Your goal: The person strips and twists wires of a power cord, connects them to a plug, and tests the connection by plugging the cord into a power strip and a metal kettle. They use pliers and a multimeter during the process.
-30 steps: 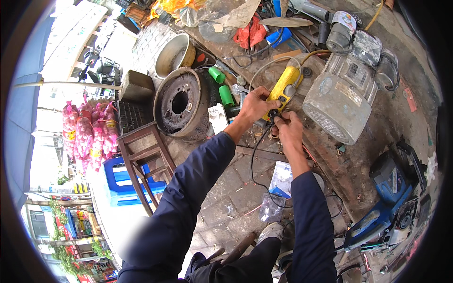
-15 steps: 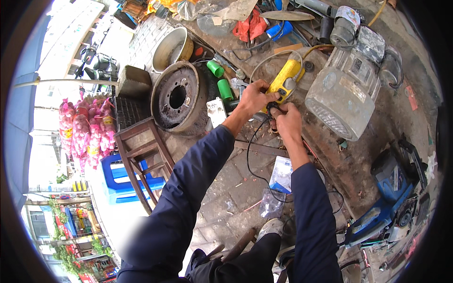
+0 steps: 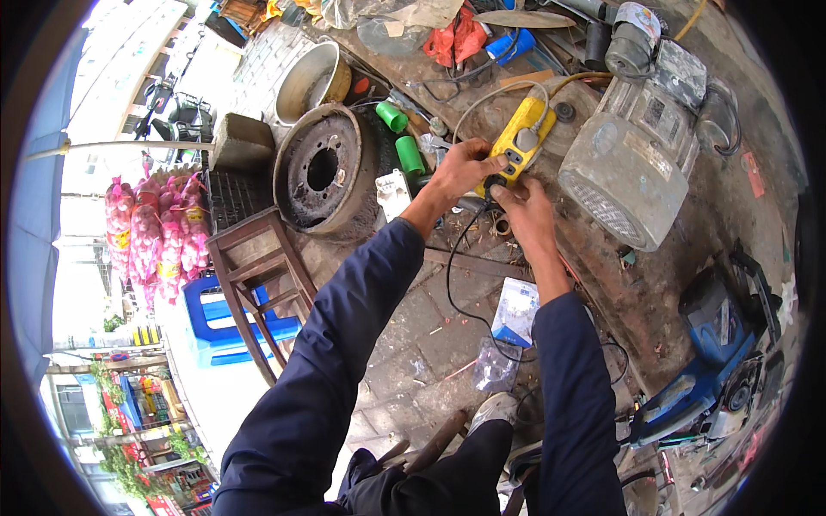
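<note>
As the head view shows, the left hand [image 3: 465, 170] holds the long yellow plastic power strip [image 3: 514, 136] at one o'clock from centre, while the right hand [image 3: 527, 211] puts its thumb to the short black plastic plug [image 3: 494, 183] at the strip's seven-o'clock end; its finger closure I cannot tell. Seating the plug seems the step in hand, calling next for straight pressure against a steadied strip.

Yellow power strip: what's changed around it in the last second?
The black plug appears to have moved forward, closer against the near end of the yellow power strip. The right hand went with it, its clear pinch now changed to a thumb against the plug. The left hand still holds the strip.
</note>
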`<control>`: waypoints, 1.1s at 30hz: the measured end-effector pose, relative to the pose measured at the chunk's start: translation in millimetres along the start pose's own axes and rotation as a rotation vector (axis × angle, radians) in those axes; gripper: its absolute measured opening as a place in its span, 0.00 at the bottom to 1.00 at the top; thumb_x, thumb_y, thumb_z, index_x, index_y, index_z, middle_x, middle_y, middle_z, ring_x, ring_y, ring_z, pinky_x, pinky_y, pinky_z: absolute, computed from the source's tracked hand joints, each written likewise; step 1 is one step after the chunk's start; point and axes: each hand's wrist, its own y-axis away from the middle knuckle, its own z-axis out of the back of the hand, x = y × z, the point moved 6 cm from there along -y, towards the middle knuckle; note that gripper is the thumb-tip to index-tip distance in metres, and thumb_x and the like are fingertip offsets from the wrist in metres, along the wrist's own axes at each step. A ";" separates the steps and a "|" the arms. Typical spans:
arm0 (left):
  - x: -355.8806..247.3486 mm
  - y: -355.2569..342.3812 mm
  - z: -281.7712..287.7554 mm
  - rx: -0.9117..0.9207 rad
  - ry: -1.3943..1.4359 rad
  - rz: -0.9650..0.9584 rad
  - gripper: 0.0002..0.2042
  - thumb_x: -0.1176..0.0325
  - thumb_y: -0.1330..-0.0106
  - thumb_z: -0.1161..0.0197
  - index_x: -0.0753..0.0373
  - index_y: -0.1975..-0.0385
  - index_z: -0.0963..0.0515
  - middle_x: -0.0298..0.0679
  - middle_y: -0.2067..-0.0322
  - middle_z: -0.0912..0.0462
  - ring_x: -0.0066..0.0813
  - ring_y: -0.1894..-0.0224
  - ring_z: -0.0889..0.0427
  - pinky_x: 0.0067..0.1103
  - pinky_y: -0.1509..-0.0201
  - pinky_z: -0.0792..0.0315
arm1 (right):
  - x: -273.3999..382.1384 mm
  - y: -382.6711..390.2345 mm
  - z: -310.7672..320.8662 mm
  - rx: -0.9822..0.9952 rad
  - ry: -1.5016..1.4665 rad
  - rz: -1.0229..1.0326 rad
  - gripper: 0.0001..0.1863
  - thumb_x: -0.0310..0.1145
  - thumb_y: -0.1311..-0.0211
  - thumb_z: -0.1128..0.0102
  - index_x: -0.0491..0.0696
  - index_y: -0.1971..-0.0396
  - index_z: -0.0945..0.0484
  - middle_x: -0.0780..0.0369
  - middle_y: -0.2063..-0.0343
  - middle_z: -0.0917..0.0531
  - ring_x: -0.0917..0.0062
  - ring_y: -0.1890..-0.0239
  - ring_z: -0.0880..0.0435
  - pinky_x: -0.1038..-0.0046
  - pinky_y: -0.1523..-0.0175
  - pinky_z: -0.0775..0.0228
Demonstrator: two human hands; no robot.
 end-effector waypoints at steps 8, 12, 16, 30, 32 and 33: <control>-11.8 4.5 -3.5 0.004 -0.134 -0.025 0.23 0.58 0.37 0.22 0.69 0.51 0.20 0.36 0.60 0.17 0.24 0.59 0.20 0.24 0.54 0.26 | -16.3 13.2 -5.3 0.286 -0.568 -0.221 0.26 0.39 0.27 0.36 0.42 0.35 0.28 0.62 0.45 0.19 0.74 0.47 0.19 0.69 0.46 0.24; -15.8 9.1 -2.4 0.039 -0.067 -0.005 0.24 0.57 0.38 0.21 0.68 0.51 0.21 0.37 0.60 0.17 0.25 0.59 0.20 0.23 0.55 0.25 | -21.4 20.1 -13.2 0.329 -0.862 -0.256 0.24 0.41 0.25 0.40 0.45 0.36 0.28 0.61 0.45 0.20 0.70 0.46 0.20 0.65 0.42 0.27; -24.0 15.1 -1.7 0.020 -0.095 -0.060 0.21 0.59 0.39 0.21 0.66 0.54 0.20 0.36 0.62 0.17 0.25 0.60 0.19 0.23 0.54 0.25 | -25.0 22.9 -21.5 0.406 -1.093 -0.273 0.23 0.45 0.24 0.43 0.47 0.38 0.27 0.61 0.47 0.19 0.69 0.48 0.20 0.63 0.43 0.28; -32.8 30.9 -8.0 -0.031 -0.071 -0.108 0.15 0.66 0.37 0.24 0.67 0.57 0.19 0.37 0.63 0.14 0.24 0.59 0.17 0.23 0.52 0.23 | -32.0 31.8 -19.7 0.426 -1.316 -0.279 0.29 0.50 0.28 0.39 0.44 0.38 0.28 0.58 0.48 0.21 0.62 0.46 0.22 0.57 0.37 0.30; -34.6 33.0 -9.6 -0.033 -0.056 -0.103 0.15 0.66 0.37 0.25 0.67 0.57 0.20 0.37 0.63 0.15 0.24 0.59 0.17 0.23 0.52 0.23 | -30.6 33.3 -18.6 0.421 -1.337 -0.284 0.30 0.51 0.28 0.39 0.44 0.38 0.28 0.58 0.49 0.21 0.62 0.47 0.23 0.57 0.37 0.30; -35.6 33.2 -10.5 -0.032 -0.054 -0.104 0.15 0.66 0.37 0.25 0.67 0.57 0.20 0.37 0.63 0.15 0.24 0.59 0.18 0.23 0.52 0.23 | -29.6 34.0 -17.8 0.425 -1.346 -0.280 0.30 0.51 0.28 0.39 0.44 0.38 0.28 0.57 0.49 0.21 0.62 0.47 0.23 0.57 0.37 0.31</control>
